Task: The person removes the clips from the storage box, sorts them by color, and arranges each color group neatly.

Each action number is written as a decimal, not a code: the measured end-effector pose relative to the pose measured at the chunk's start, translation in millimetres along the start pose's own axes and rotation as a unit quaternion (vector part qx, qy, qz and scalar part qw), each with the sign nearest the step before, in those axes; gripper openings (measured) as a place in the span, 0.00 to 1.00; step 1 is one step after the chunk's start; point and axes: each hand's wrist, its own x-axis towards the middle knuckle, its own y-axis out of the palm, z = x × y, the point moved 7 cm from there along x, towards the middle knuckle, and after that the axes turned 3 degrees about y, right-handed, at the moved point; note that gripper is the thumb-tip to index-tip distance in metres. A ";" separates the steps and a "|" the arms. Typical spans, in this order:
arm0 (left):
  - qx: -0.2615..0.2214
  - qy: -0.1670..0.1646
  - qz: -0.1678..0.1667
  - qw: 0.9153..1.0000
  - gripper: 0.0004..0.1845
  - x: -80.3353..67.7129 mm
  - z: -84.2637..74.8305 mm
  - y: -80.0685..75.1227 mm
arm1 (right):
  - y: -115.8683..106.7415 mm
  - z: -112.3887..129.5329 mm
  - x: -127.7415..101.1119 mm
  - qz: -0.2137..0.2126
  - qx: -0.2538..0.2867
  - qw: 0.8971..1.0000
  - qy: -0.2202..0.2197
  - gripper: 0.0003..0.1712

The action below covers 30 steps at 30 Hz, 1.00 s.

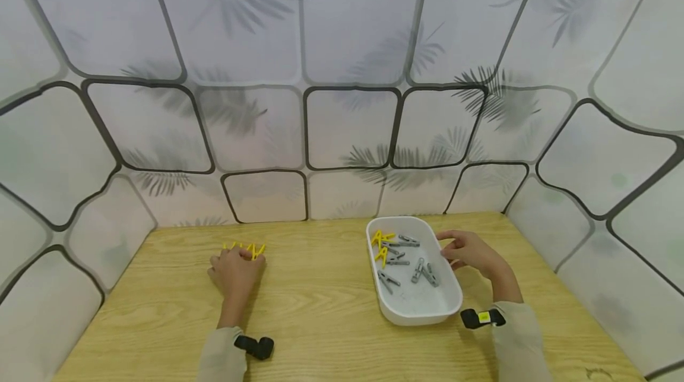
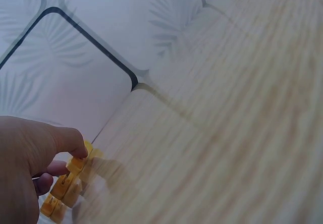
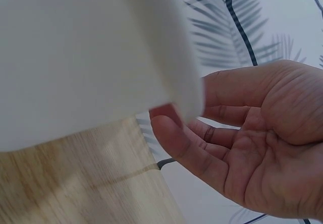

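My left hand [image 1: 237, 272] is at the far left of the table, fingers bent over a row of yellow clothespins [image 1: 259, 251]. In the left wrist view, a fingertip presses the endmost yellow clothespin [image 2: 76, 163], pinching it, while other fingers curl behind the row. The hand hides part of the row. On the right, my right hand [image 1: 472, 254] grips the side of a white plastic tray [image 1: 419, 315]. The thumb [image 3: 174, 135] lies along the tray's outer wall in the right wrist view, other fingers behind its edge. Inside are yellow clothespins [image 1: 381, 256] and several grey clothespins [image 1: 430, 275].
The wood-grain table [image 1: 310, 322] stretches between the two hands. A patterned wall covering [image 1: 347, 192] rises along its back edge and both sides. Black camera straps [image 1: 255, 347] sit on both wrists over light sleeves.
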 end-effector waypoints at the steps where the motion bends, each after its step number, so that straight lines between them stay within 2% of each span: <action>1: 0.000 -0.001 0.001 1.000 0.14 0.2 0.0 0.2 | 0.0 0.1 -0.4 0.000 -0.001 1.000 0.001 0.30; 11: 0.006 -0.010 0.001 1.000 0.14 2.6 -2.5 -2.2 | -1.8 1.4 0.8 -0.009 -0.007 1.000 0.009 0.30; 19: 0.003 -0.017 0.008 1.000 0.17 -1.3 -0.3 -1.2 | 0.1 0.8 -0.9 -0.013 -0.007 1.000 0.019 0.29; 30: -0.006 0.001 -0.014 1.000 0.16 -1.8 -9.3 -5.6 | 0.5 -0.6 -0.2 -0.010 -0.003 1.000 0.007 0.30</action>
